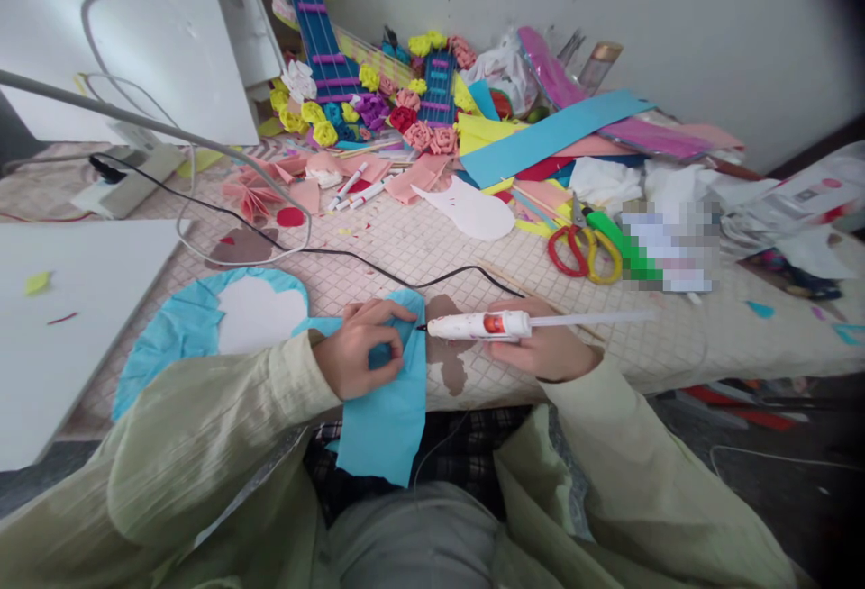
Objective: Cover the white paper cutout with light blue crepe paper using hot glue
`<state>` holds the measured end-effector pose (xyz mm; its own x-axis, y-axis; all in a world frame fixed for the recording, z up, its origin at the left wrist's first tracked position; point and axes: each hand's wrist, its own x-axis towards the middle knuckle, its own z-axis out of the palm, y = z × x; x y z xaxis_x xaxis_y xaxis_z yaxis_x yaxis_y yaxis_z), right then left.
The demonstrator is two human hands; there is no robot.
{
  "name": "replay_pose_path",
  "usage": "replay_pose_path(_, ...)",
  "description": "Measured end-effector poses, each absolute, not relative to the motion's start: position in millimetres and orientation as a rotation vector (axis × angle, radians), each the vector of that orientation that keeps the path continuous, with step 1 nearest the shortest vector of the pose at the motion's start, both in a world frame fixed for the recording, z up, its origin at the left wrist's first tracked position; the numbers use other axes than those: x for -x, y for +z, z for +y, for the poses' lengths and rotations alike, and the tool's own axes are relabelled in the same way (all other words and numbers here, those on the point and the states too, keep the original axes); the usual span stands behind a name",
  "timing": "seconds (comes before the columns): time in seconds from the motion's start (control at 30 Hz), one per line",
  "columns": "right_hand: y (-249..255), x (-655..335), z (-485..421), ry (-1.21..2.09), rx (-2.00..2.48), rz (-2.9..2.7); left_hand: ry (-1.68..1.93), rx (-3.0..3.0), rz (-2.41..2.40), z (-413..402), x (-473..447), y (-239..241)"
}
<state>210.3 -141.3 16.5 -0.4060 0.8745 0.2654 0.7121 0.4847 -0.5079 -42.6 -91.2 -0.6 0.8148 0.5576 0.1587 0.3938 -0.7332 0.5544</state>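
Observation:
My right hand (547, 346) is wrapped round a white hot glue gun (466, 325), with a clear glue stick (595, 318) poking out of its back end. The gun's dark nozzle points left, at the edge of a sheet of blue crepe paper (385, 427). On that sheet lies my left hand (361, 350), fingers curled and closed on the paper, which hangs over the table's front edge. Left of it sits a flat shape (195, 328) with a blue crepe border and a white middle, partly under my left sleeve.
A black cord (351, 256) runs from a power strip (128, 184) across the quilted tablecloth towards the gun. Scissors (585, 254) with red and yellow handles lie at the right. Behind stand blue paper guitars (317, 31) with crepe flowers. A white board (81, 301) covers the left.

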Motion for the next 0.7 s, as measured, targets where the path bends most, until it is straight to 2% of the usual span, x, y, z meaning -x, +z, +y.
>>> replay_pose_path(0.47, 7, -216, -141, 0.531, 1.391, -2.172, 0.411, -2.500, 0.709, -93, 42, 3)
replay_pose_path(0.7, 6, -216, -140, 0.435, 1.380, -2.199, 0.440, -2.504, 0.697, -92, 42, 0)
